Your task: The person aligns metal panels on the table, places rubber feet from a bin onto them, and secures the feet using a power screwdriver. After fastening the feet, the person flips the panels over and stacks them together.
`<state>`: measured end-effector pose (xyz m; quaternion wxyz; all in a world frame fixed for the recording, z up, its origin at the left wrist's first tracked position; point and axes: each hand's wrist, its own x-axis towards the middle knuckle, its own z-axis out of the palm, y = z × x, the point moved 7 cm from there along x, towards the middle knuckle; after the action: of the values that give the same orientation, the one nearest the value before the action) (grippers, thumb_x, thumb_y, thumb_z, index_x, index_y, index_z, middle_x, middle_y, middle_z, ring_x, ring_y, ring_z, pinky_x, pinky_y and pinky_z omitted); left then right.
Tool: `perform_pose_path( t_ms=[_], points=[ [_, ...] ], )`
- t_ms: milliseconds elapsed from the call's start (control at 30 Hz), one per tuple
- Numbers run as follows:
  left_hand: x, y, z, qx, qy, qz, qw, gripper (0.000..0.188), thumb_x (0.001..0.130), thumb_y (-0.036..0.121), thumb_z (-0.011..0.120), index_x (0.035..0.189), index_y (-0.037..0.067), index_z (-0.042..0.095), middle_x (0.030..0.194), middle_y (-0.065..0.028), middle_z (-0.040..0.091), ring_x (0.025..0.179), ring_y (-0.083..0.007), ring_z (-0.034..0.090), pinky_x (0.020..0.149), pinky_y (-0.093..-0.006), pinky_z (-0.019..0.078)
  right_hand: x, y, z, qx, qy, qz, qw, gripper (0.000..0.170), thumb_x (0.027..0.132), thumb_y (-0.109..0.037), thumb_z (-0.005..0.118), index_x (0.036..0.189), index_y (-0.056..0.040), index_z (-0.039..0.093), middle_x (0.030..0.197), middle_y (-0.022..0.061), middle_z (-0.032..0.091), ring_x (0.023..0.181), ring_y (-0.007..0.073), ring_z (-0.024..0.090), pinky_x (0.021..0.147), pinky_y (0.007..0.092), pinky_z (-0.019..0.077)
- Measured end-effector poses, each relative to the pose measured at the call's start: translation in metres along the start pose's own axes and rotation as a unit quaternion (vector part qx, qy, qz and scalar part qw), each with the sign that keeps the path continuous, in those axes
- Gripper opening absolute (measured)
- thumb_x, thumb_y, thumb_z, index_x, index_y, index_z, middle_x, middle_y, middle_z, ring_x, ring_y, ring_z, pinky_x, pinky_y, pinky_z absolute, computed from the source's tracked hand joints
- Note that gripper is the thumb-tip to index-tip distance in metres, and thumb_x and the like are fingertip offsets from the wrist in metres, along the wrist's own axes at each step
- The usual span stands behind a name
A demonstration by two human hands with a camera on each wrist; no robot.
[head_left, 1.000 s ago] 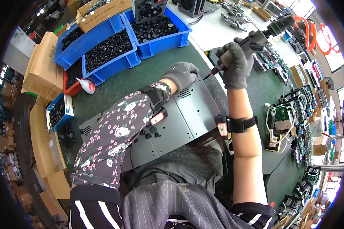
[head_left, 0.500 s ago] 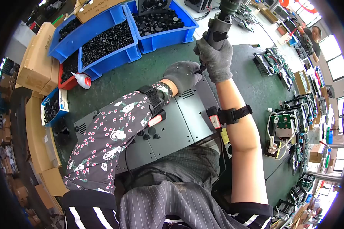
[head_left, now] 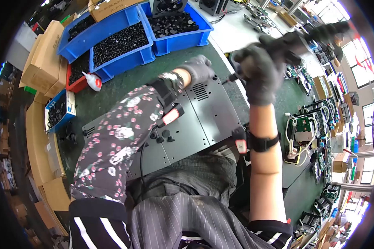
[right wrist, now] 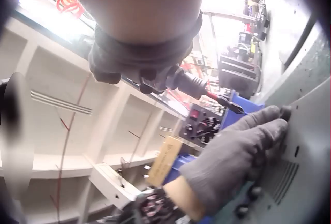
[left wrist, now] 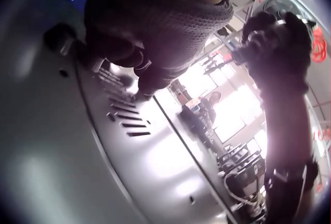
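A grey sheet-metal panel with vent slots lies in front of me. My gloved left hand is at its far right corner; in the right wrist view its fingers reach out fairly straight over the panel edge. Beside the fingertips, a small round black foot sits on that corner. My gloved right hand grips a dark power screwdriver, raised right of the panel. The driver bit points toward the left hand, apart from the panel. Loose black feet lie mid-panel.
Blue bins of small black parts stand at the back left, with a white squeeze bottle before them. Cardboard boxes line the left side. Circuit boards with cables stand on the right.
The right hand brought the screwdriver's bit to the panel corner at the left fingers, then pulled it back to the right. The left hand shifted slightly, and the corner foot now shows.
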<state>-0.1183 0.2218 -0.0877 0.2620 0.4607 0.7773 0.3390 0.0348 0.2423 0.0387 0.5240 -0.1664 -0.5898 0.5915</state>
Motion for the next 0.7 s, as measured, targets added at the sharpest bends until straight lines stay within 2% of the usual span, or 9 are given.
perform_pose_path(
  t_ms=[33, 67, 133, 200, 367, 467, 533, 600, 700],
  points=[
    [0.010, 0.014, 0.004, 0.172, -0.149, 0.080, 0.970, 0.024, 0.077, 0.016, 0.055, 0.098, 0.006, 0.060, 0.081, -0.0091, 0.062, 0.066, -0.0203, 0.059, 0.060, -0.0341, 0.0489, -0.010, -0.013, -0.004, 0.031, 0.002, -0.022, 0.999, 0.043, 0.075, -0.015, 0.059, 0.110, 0.0041, 0.044, 0.077, 0.0124, 0.055, 0.060, 0.0212, 0.056, 0.054, 0.0317, 0.0473],
    [0.003, -0.008, -0.007, -0.170, -0.151, -0.122, 0.966, 0.021, 0.082, 0.012, 0.049, 0.100, 0.004, 0.056, 0.080, -0.0056, 0.055, 0.060, -0.0129, 0.052, 0.046, -0.0245, 0.0437, -0.020, -0.022, -0.009, 0.062, 0.004, -0.044, 0.997, 0.042, 0.076, -0.015, 0.059, 0.111, 0.0022, 0.044, 0.078, 0.0107, 0.053, 0.063, 0.0208, 0.054, 0.057, 0.0325, 0.0467],
    [-0.033, -0.006, -0.025, -0.430, -0.104, -0.177, 0.879, 0.021, 0.086, 0.008, 0.043, 0.102, 0.001, 0.053, 0.079, -0.0024, 0.051, 0.056, -0.0057, 0.045, 0.042, -0.0146, 0.0358, -0.043, -0.025, -0.023, 0.151, -0.017, -0.029, 0.988, 0.040, 0.077, -0.015, 0.056, 0.113, -0.0022, 0.043, 0.080, 0.0078, 0.051, 0.070, 0.0189, 0.051, 0.065, 0.0334, 0.0430],
    [-0.064, -0.002, -0.039, -0.516, -0.108, -0.181, 0.831, 0.023, 0.089, 0.008, 0.042, 0.108, -0.002, 0.050, 0.082, -0.0019, 0.052, 0.057, -0.0039, 0.044, 0.042, -0.0140, 0.0360, -0.065, -0.032, -0.025, 0.152, -0.020, -0.022, 0.988, 0.040, 0.078, -0.018, 0.055, 0.114, -0.0046, 0.043, 0.083, 0.0064, 0.050, 0.072, 0.0178, 0.046, 0.068, 0.0326, 0.0383],
    [-0.158, -0.002, -0.043, -0.509, -0.251, -0.122, 0.814, 0.030, 0.092, 0.016, 0.048, 0.116, -0.002, 0.050, 0.084, 0.0004, 0.055, 0.059, -0.0026, 0.043, 0.045, -0.0142, 0.0361, -0.105, -0.027, -0.014, 0.237, -0.023, 0.001, 0.971, 0.047, 0.077, -0.021, 0.053, 0.118, -0.0033, 0.041, 0.083, 0.0070, 0.049, 0.072, 0.0189, 0.045, 0.066, 0.0326, 0.0368],
    [-0.196, -0.022, -0.030, -0.539, -0.229, -0.133, 0.800, 0.030, 0.091, 0.016, 0.049, 0.117, -0.001, 0.051, 0.088, -0.0001, 0.058, 0.061, -0.0025, 0.044, 0.049, -0.0144, 0.0375, -0.120, -0.024, -0.003, 0.259, -0.028, 0.014, 0.965, 0.051, 0.076, -0.024, 0.053, 0.120, -0.0021, 0.040, 0.083, 0.0066, 0.048, 0.071, 0.0188, 0.045, 0.065, 0.0325, 0.0361],
    [-0.217, -0.038, -0.019, -0.551, -0.223, -0.155, 0.789, 0.030, 0.091, 0.011, 0.049, 0.118, -0.001, 0.051, 0.092, -0.0022, 0.060, 0.062, -0.0030, 0.046, 0.052, -0.0152, 0.0401, -0.125, -0.022, 0.007, 0.327, -0.024, 0.035, 0.944, 0.044, 0.075, -0.017, 0.054, 0.115, -0.0054, 0.039, 0.080, 0.0092, 0.050, 0.068, 0.0222, 0.051, 0.061, 0.0352, 0.0428],
    [-0.237, -0.047, -0.007, -0.649, -0.187, -0.217, 0.705, 0.030, 0.090, 0.009, 0.048, 0.119, 0.000, 0.051, 0.092, -0.0030, 0.060, 0.063, -0.0036, 0.047, 0.054, -0.0154, 0.0416, -0.130, -0.022, 0.018, 0.314, -0.071, 0.022, 0.947, 0.051, 0.077, -0.025, 0.053, 0.121, -0.0024, 0.040, 0.084, 0.0060, 0.048, 0.070, 0.0179, 0.043, 0.065, 0.0330, 0.0350],
    [-0.254, -0.051, 0.004, -0.689, -0.173, -0.236, 0.664, 0.028, 0.092, 0.014, 0.048, 0.117, 0.000, 0.050, 0.088, -0.0028, 0.058, 0.062, -0.0042, 0.047, 0.054, -0.0155, 0.0418, -0.134, -0.026, 0.033, 0.306, -0.083, 0.011, 0.948, 0.050, 0.076, -0.026, 0.053, 0.120, -0.0045, 0.039, 0.085, 0.0063, 0.049, 0.071, 0.0185, 0.044, 0.065, 0.0336, 0.0354]
  ],
)
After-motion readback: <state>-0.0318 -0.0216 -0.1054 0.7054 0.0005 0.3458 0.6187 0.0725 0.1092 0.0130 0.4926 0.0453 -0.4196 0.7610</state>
